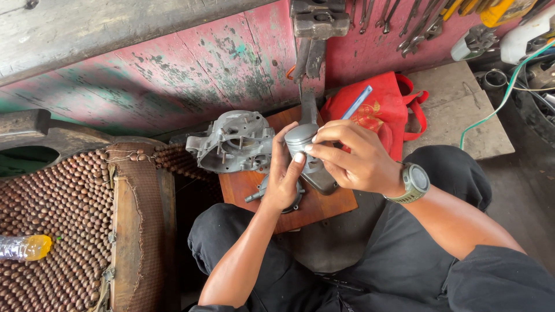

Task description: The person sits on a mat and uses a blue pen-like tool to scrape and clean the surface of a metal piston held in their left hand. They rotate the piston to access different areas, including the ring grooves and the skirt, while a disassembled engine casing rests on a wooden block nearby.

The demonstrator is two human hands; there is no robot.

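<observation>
The left hand has its grip closed around a smooth, round grey metal piston, held above a reddish wooden board. The right hand pinches the piston's top edge with its fingertips. Just beside it, on the board, lies a rough cast aluminium engine casing. Behind is a red cloth bag.
</observation>
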